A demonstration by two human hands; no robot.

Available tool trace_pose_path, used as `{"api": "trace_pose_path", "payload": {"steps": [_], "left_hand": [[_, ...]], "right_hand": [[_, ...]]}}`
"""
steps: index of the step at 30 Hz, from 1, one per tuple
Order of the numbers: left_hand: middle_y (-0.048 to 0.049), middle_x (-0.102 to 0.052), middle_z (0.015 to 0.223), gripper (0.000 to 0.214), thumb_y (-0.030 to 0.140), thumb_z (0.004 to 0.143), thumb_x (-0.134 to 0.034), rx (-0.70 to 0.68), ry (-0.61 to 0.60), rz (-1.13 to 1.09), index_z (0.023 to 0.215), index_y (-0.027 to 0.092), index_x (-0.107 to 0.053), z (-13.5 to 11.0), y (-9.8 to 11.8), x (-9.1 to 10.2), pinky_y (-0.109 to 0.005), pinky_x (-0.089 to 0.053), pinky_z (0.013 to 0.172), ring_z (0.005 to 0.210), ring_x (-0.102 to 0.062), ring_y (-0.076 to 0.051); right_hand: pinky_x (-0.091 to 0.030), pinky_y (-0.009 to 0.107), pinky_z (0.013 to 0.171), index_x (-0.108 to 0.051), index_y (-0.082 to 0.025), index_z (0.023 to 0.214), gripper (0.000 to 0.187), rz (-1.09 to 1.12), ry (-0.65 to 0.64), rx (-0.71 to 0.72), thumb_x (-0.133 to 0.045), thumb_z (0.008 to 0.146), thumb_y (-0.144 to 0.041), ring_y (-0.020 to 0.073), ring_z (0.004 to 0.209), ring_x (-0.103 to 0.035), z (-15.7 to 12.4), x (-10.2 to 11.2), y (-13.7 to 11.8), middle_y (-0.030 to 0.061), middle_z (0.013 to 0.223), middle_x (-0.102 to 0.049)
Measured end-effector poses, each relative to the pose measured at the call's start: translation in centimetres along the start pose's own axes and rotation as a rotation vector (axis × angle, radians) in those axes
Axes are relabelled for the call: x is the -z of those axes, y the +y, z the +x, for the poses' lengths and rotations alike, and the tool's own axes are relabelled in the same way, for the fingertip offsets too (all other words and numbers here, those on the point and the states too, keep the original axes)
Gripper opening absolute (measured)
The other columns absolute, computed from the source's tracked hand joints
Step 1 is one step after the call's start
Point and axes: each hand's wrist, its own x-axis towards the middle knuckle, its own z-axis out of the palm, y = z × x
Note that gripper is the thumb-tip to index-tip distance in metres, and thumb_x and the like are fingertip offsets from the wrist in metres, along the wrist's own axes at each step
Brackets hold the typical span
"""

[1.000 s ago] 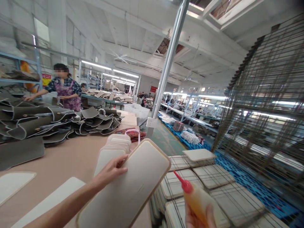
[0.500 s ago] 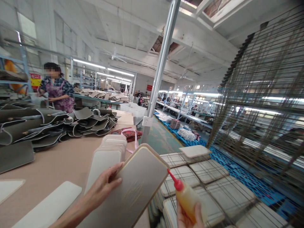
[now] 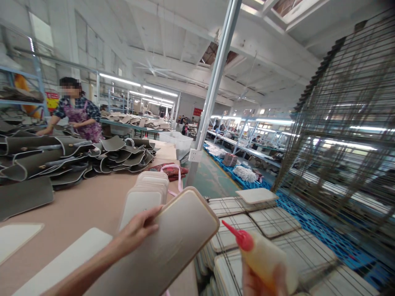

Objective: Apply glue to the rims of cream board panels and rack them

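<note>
Fig.: beige panel (image 3: 179,238) held tilted over the counter (image 3: 83,205) edge, the L. hand (image 3: 140,230) grip closed on its upper-left edge, thumb on the face. Glue bottle (image 3: 267,261) w/ red nozzle (image 3: 239,236) clasped in the R. hand (image 3: 257,283) grip (blurred), just right of the panel; tip near the panel, not touching. Stack of like panels (image 3: 149,189) seen behind the panel; wire trays (image 3: 274,222) to its right.
</note>
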Motion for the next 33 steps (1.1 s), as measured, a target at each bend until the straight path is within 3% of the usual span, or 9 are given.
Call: {"api": "trace_pose_path", "payload": {"steps": [1, 3, 6, 9, 12, 20, 24, 28, 33], "left_hand": [[-0.0032, -0.064, 0.108, 0.049, 0.029, 0.064, -0.063, 0.018, -0.093, -0.044, 0.112, 0.018, -0.062, 0.0, 0.8, 0.5, -0.034, -0.037, 0.096, 0.107, -0.053, -0.028], [-0.0032, -0.066, 0.102, 0.049, 0.032, 0.065, -0.062, 0.067, -0.278, -0.158, 0.112, 0.017, -0.062, -0.1, 2.3, 1.5, -0.034, -0.043, 0.086, 0.098, -0.057, -0.028], [-0.0027, -0.067, 0.094, 0.048, 0.033, 0.064, -0.064, 0.147, -0.426, -0.241, 0.109, 0.018, -0.063, -0.2, 3.8, 3.0, -0.031, -0.045, 0.078, 0.091, -0.060, -0.026], [-0.0016, -0.068, 0.092, 0.047, 0.031, 0.061, -0.066, 0.217, -0.489, -0.208, 0.107, 0.020, -0.064, -0.1, 4.4, 3.9, -0.029, -0.046, 0.075, 0.087, -0.061, -0.024], [-0.0013, -0.068, 0.091, 0.045, 0.030, 0.061, -0.066, 0.247, -0.547, -0.192, 0.105, 0.021, -0.066, -0.1, 4.9, 4.2, -0.029, -0.046, 0.074, 0.086, -0.061, -0.024], [-0.0009, -0.068, 0.078, 0.034, 0.026, 0.059, -0.066, 0.285, -0.598, -0.118, 0.092, 0.019, -0.070, -1.0, 6.8, 3.8, -0.029, -0.047, 0.072, 0.084, -0.061, -0.026], [-0.0010, -0.068, 0.078, 0.026, 0.025, 0.060, -0.064, 0.255, -0.635, -0.064, 0.084, 0.018, -0.070, -1.2, 7.2, 3.6, -0.029, -0.046, 0.073, 0.081, -0.061, -0.025], [-0.0008, -0.068, 0.079, 0.031, 0.028, 0.060, -0.065, 0.262, -0.662, -0.033, 0.089, 0.019, -0.071, -1.1, 7.4, 3.5, -0.029, -0.046, 0.071, 0.081, -0.061, -0.026], [-0.0010, -0.069, 0.080, 0.037, 0.030, 0.062, -0.065, 0.284, -0.684, -0.067, 0.097, 0.020, -0.070, -1.0, 7.1, 3.9, -0.029, -0.047, 0.072, 0.083, -0.062, -0.025]], "right_hand": [[-0.051, 0.029, 0.084, -0.058, -0.028, 0.104, 0.038, 0.060, 0.066, 0.022, -0.069, 0.071, -0.044, 0.0143, 0.108, -0.052, -0.6, -1.3, -1.6, -0.0068, 0.113, -0.060], [-0.045, 0.022, 0.089, -0.058, -0.026, 0.107, 0.045, 0.014, 0.129, 0.118, -0.072, 0.067, -0.042, 0.0127, 0.117, -0.045, -1.4, -3.9, -4.6, -0.0065, 0.120, -0.056], [-0.031, 0.038, 0.105, -0.056, -0.020, 0.113, 0.066, -0.098, 0.040, 0.218, -0.079, 0.056, -0.043, 0.0236, 0.122, -0.039, -1.3, -6.2, -7.8, 0.0014, 0.124, -0.053], [-0.024, 0.049, 0.108, -0.054, -0.022, 0.117, 0.067, -0.244, -0.122, 0.257, -0.077, 0.057, -0.043, 0.0278, 0.120, -0.041, -0.4, -6.2, -9.0, 0.0050, 0.124, -0.052], [-0.027, 0.055, 0.103, -0.053, -0.025, 0.117, 0.063, -0.348, -0.263, 0.273, -0.074, 0.059, -0.042, 0.0304, 0.115, -0.046, 0.2, -6.0, -9.3, 0.0081, 0.120, -0.054], [-0.012, 0.064, 0.102, -0.054, -0.019, 0.116, 0.093, -0.391, -0.331, 0.139, -0.085, 0.030, -0.037, 0.0397, 0.105, -0.051, -0.3, -8.6, -9.6, 0.0174, 0.112, -0.057], [-0.023, 0.064, 0.097, -0.055, -0.018, 0.114, 0.093, -0.425, -0.360, 0.071, -0.083, 0.027, -0.035, 0.0406, 0.103, -0.051, -0.3, -9.3, -9.4, 0.0185, 0.107, -0.058], [-0.035, 0.061, 0.089, -0.056, -0.018, 0.111, 0.085, -0.450, -0.398, 0.064, -0.079, 0.030, -0.028, 0.0394, 0.101, -0.052, 0.0, -9.5, -9.4, 0.0183, 0.106, -0.059], [-0.040, 0.059, 0.085, -0.055, -0.020, 0.112, 0.081, -0.493, -0.445, 0.054, -0.080, 0.037, -0.035, 0.0368, 0.095, -0.056, -0.1, -8.0, -9.1, 0.0178, 0.104, -0.060]]}}
